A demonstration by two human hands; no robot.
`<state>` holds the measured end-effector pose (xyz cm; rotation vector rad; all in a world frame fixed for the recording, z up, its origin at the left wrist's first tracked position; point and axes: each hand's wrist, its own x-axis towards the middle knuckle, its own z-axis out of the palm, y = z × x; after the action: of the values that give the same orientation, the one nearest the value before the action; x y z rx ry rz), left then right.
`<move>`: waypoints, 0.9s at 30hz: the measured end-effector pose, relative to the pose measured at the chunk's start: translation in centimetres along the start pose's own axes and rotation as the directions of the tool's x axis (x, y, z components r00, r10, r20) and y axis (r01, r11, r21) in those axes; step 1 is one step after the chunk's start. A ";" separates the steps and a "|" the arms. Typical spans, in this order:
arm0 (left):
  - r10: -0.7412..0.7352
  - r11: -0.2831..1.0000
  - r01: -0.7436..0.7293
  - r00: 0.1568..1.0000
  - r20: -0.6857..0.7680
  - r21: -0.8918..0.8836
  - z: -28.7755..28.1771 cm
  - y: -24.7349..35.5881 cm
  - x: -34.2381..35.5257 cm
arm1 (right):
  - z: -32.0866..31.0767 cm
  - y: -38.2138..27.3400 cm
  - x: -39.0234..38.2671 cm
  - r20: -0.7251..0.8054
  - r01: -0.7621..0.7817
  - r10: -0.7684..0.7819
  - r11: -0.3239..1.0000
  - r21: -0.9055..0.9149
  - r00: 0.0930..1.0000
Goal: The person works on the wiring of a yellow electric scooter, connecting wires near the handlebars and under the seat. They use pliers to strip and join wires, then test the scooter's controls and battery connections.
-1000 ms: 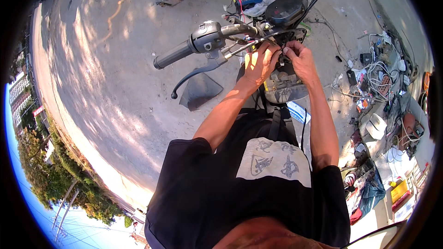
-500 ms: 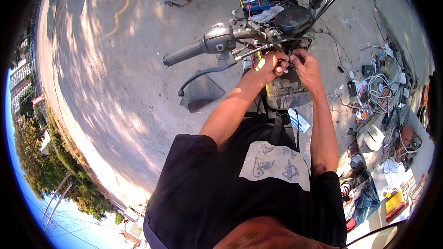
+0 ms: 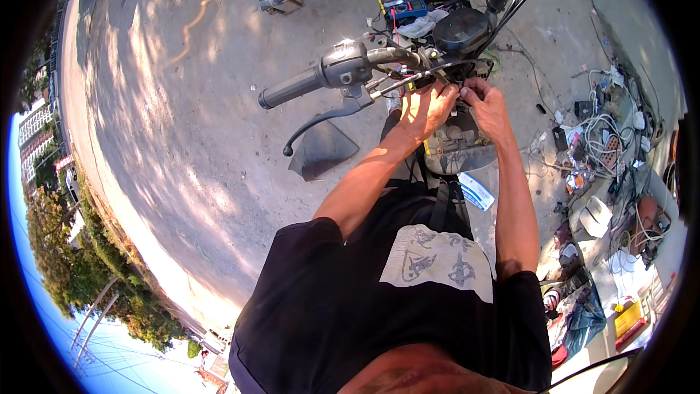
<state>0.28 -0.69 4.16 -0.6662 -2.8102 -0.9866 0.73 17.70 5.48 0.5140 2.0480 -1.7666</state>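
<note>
Handlebar [image 3: 394,57] was upper centre of frame, with the grip [image 3: 292,87] and clutch-type lever [image 3: 328,117] sticking out to its left. Both your hands were just below it, fingertips close together. Left hand [image 3: 429,111]: fingers bent, back up, tips tucked under the bar area. Right hand [image 3: 487,108]: thumb and forefinger drawn in as if pinching. Couldn't tell whether either actually held anything; too small and partly hidden.

Risks, my read:
- Blind work. Your left hand's own back covered the spot, so a misaligned or half-seated small part could have gone unnoticed.
- Drop. Anything loose between those fingertips could have slipped onto the dark panel [image 3: 463,149] right below, or down to the littered ground [image 3: 219,117].
- Snag. The cable [image 3: 405,79] crossed just above your left hand; lifting that hand carelessly could have tugged it.
- Bar swing. No hand was on the grip. If the steering was free, a bump could have turned the bar into your knuckles.
- Meter. Red lead [image 3: 394,22] ran from the blue meter [image 3: 408,9] toward the bar, far end unclear. A catch there could have dragged the meter.
</note>
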 end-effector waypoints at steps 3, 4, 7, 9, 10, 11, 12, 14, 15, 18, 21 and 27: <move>-0.231 0.952 0.248 0.967 0.110 -0.179 -0.2 1.0 0.5 | -0.4 1.1 0.3 -0.005 0.044 -0.045 0.996 -0.081 0.999; -0.358 0.866 0.405 0.911 0.203 -0.293 -0.2 1.2 0.8 | -0.5 1.3 0.3 -0.006 0.060 -0.061 0.991 -0.122 0.998; -0.442 -0.178 0.755 0.511 0.737 -0.631 1.6 0.2 1.6 | -0.3 0.7 0.0 -0.025 0.068 -0.071 0.990 -0.126 0.997; -0.077 -0.677 0.661 0.373 0.924 -0.324 2.8 -2.3 1.0 | 0.2 0.4 -0.1 -0.018 0.068 -0.070 0.995 -0.066 0.997; -0.096 -0.628 0.708 0.341 0.935 -0.322 2.2 -2.1 1.3 | -0.2 0.5 -0.1 -0.031 0.060 -0.061 0.997 -0.054 0.998; -0.219 -0.494 0.757 0.368 0.904 -0.428 0.8 -0.9 1.8 | -0.7 0.6 0.0 -0.034 0.035 -0.040 0.991 -0.131 0.999; -0.394 -0.251 0.801 0.428 0.813 -0.543 -0.5 0.3 2.0 | -0.7 -0.7 -0.4 -0.003 0.012 -0.013 0.992 -0.126 1.000; -0.534 0.383 0.720 0.683 0.498 -0.578 -0.9 0.9 1.3 | -0.6 -0.1 -0.2 -0.014 0.008 -0.009 0.996 -0.089 1.000; -0.537 0.547 0.652 0.754 0.377 -0.525 -0.8 0.6 0.5 | -0.5 -0.1 -0.3 -0.022 -0.016 0.014 0.998 -0.063 1.000; -0.284 0.918 0.296 0.955 0.085 -0.264 -0.9 0.7 0.5 | -0.3 0.0 0.0 -0.013 -0.034 0.034 0.999 -0.028 0.999; -0.065 0.994 0.063 0.998 -0.021 -0.085 -0.5 0.4 0.7 | -0.4 1.1 0.3 -0.015 -0.028 0.028 1.000 0.009 0.999; -0.221 0.965 0.241 0.960 0.173 -0.105 -0.5 1.6 1.1 | 0.0 0.9 0.0 -0.044 0.027 -0.027 1.000 -0.014 0.999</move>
<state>-0.02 0.55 5.69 -0.4525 -3.0416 -1.2079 1.17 17.84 4.68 0.5280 2.1047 -1.7703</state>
